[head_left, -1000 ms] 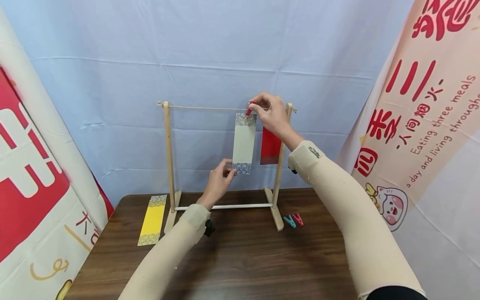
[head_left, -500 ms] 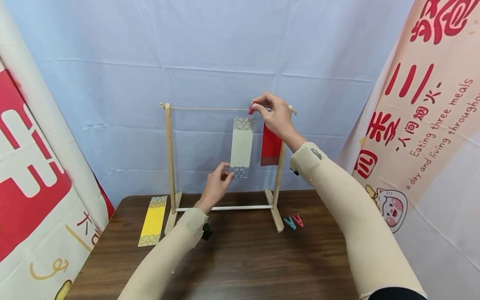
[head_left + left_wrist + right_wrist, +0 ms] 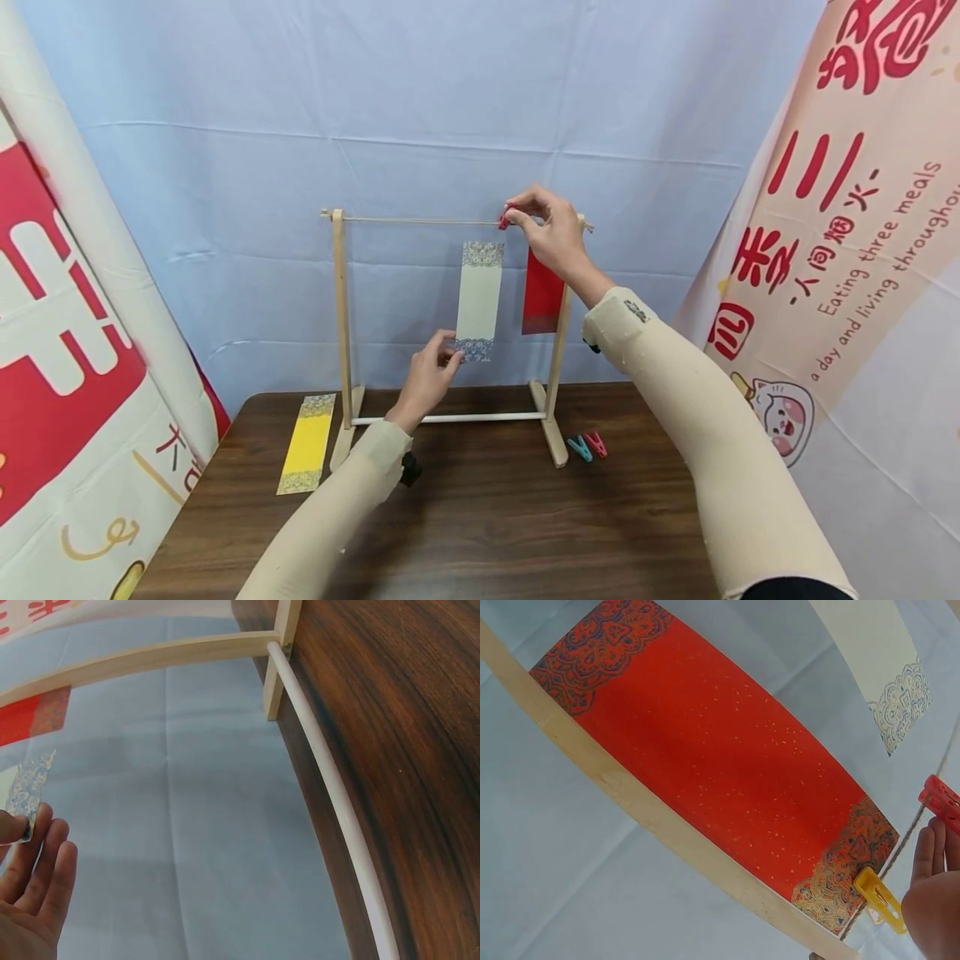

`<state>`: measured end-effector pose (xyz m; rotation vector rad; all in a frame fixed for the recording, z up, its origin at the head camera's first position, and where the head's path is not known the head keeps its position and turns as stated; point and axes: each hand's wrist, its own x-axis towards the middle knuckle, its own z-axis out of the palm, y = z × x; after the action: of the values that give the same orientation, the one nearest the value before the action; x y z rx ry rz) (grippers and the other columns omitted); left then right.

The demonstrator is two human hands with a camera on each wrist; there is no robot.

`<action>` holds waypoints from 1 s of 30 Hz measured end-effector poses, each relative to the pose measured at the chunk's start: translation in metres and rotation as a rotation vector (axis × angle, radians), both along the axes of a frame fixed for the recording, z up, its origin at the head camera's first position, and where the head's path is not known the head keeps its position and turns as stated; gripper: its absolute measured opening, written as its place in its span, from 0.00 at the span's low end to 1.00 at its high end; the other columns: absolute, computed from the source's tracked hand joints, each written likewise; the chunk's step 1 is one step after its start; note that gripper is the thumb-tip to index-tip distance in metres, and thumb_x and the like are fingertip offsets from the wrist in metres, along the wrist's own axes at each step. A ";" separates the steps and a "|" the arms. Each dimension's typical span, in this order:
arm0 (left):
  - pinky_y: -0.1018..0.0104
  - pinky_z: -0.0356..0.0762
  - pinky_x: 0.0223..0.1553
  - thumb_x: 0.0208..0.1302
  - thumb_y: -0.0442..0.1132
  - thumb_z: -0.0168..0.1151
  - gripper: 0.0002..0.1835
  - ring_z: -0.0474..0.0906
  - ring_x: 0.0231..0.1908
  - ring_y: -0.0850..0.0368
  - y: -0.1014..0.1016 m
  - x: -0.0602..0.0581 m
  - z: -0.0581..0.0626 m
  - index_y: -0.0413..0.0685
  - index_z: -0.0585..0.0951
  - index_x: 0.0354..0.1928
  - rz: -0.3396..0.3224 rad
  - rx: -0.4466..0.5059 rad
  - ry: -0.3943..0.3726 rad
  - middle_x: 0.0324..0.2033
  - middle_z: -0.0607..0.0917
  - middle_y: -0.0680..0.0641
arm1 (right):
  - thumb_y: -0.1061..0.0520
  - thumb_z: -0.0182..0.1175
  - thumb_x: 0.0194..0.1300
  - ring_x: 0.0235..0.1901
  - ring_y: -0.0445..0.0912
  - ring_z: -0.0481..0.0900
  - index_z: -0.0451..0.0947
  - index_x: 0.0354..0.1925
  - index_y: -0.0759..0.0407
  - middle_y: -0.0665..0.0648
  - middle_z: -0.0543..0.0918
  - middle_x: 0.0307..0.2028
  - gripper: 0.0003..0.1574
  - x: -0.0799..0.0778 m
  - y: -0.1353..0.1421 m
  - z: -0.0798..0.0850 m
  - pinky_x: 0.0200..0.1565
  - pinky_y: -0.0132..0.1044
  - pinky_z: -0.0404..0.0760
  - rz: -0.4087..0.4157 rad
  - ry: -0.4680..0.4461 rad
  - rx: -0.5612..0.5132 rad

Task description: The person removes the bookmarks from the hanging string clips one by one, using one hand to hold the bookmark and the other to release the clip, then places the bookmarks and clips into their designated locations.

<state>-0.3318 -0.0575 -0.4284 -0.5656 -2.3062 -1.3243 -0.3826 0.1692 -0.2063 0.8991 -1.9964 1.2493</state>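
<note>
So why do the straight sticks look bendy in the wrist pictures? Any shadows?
Left wrist: the white rod bows, probably from lens distortion; right wrist: the wooden post and red strip curve too; head: that rod looks nearly straight, and soft shadow darkens the brown table.

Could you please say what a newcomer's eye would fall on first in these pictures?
Probably the red strip, hanging by a yellow clip from the string, toward the right inside the wooden frame. Next, the pale strip left of it, its lower end pinched by the left hand; the right hand holds a red clip at the string. A yellow strip lies on the table, left of the frame.
</note>
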 end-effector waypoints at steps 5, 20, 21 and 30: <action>0.51 0.88 0.46 0.79 0.34 0.64 0.17 0.90 0.39 0.48 -0.001 0.001 -0.002 0.44 0.77 0.65 0.006 0.004 -0.001 0.41 0.93 0.42 | 0.66 0.65 0.76 0.49 0.58 0.86 0.84 0.53 0.70 0.68 0.88 0.47 0.10 0.004 0.000 -0.002 0.62 0.51 0.81 -0.001 0.010 -0.001; 0.50 0.88 0.46 0.79 0.35 0.64 0.18 0.89 0.40 0.47 -0.011 0.006 -0.011 0.45 0.76 0.66 -0.002 0.020 0.011 0.40 0.92 0.43 | 0.70 0.66 0.73 0.51 0.58 0.86 0.82 0.54 0.72 0.69 0.87 0.49 0.13 0.026 -0.001 -0.003 0.54 0.32 0.85 0.011 0.090 -0.018; 0.50 0.88 0.46 0.79 0.35 0.65 0.18 0.89 0.39 0.48 -0.012 0.006 -0.012 0.45 0.76 0.66 0.001 0.020 0.010 0.40 0.92 0.44 | 0.70 0.66 0.73 0.51 0.58 0.86 0.82 0.55 0.71 0.68 0.87 0.49 0.13 0.022 0.000 -0.006 0.53 0.31 0.85 0.014 0.092 -0.020; 0.49 0.87 0.48 0.79 0.35 0.65 0.19 0.89 0.40 0.47 -0.017 0.011 -0.016 0.45 0.76 0.67 0.007 0.037 0.000 0.41 0.92 0.41 | 0.65 0.69 0.73 0.50 0.52 0.88 0.82 0.58 0.65 0.60 0.87 0.51 0.18 0.010 0.004 -0.018 0.55 0.33 0.86 0.048 0.107 -0.036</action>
<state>-0.3205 -0.0746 -0.4442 -0.5454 -2.2769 -1.3607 -0.3727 0.1733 -0.2245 0.9811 -1.8731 1.2334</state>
